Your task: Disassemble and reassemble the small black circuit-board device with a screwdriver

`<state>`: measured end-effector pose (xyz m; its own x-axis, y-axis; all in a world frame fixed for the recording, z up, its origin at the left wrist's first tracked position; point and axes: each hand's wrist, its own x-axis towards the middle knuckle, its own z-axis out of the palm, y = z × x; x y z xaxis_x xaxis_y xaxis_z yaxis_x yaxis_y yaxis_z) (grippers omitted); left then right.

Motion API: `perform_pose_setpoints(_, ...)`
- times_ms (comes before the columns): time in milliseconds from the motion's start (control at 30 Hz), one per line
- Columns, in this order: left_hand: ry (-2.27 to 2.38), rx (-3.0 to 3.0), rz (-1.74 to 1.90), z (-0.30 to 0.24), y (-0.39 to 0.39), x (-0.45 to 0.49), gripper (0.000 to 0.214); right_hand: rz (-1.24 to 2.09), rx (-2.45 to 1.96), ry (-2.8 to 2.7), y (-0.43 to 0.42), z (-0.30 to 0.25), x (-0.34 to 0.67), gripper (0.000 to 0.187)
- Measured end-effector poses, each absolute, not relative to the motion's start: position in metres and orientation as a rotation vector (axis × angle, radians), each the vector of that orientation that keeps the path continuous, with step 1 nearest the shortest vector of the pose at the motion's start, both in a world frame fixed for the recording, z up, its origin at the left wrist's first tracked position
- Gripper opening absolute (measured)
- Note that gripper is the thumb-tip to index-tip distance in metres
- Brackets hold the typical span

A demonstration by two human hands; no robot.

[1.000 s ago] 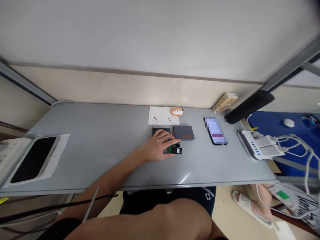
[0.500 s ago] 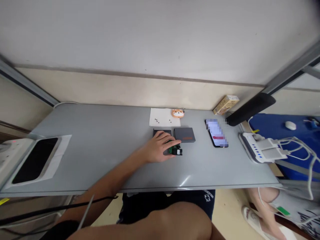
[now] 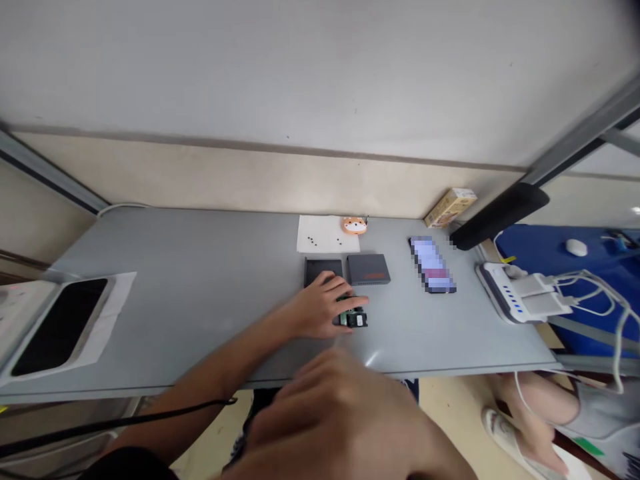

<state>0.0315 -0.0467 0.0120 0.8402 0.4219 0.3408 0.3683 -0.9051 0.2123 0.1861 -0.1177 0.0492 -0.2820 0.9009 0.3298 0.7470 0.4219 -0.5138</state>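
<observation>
My left hand [image 3: 320, 303] rests on the grey table [image 3: 200, 287], its fingers closed on a small green circuit board with a black part [image 3: 354, 319]. Just behind it lie a dark open case half [image 3: 323, 268] and a grey case half [image 3: 369, 269]. Further back is a white paper sheet with small black screws [image 3: 325, 233] and an orange animal-face trinket [image 3: 355, 225]. My right hand [image 3: 345, 413] is raised close to the camera at the bottom, blurred, with its fingers loosely bent and its palm hidden.
A lit phone [image 3: 433, 265] lies to the right, with a yellow box [image 3: 450, 205] by the wall. A white charger with cables [image 3: 515, 297] sits at the table's right end. A black slab on white paper [image 3: 60, 327] is far left. Another person's foot in a slipper [image 3: 520, 433] is lower right.
My right hand has come up into view at the bottom. My left hand has drawn the circuit board slightly toward me.
</observation>
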Motion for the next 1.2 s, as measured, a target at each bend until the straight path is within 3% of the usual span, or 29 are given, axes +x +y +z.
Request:
perform_pose_setpoints(167,0.734,2.848,0.644,0.018,-0.037,0.024,0.039,0.268,-1.413,-2.103,-0.077,0.064,0.240,0.033)
perform_pose_setpoints(300,1.100,2.715,0.840,0.019,-0.018,0.010,0.022,0.230,-1.490,-2.099,-0.048,0.063,0.270,0.030)
perform_pose_setpoints(767,1.354,2.489,0.737,0.009,0.017,-0.034,0.018,0.097,-1.494,-2.067,-0.025,0.009,0.274,0.029)
perform_pose_setpoints(1033,1.315,2.667,0.927,0.019,0.009,-0.025,0.015,0.244,-1.447,-2.029,-0.024,0.008,0.265,0.024)
perform_pose_setpoints(1200,0.850,2.830,0.750,0.024,-0.026,0.012,0.019,0.233,-1.450,-1.993,-0.024,0.007,0.265,0.021)
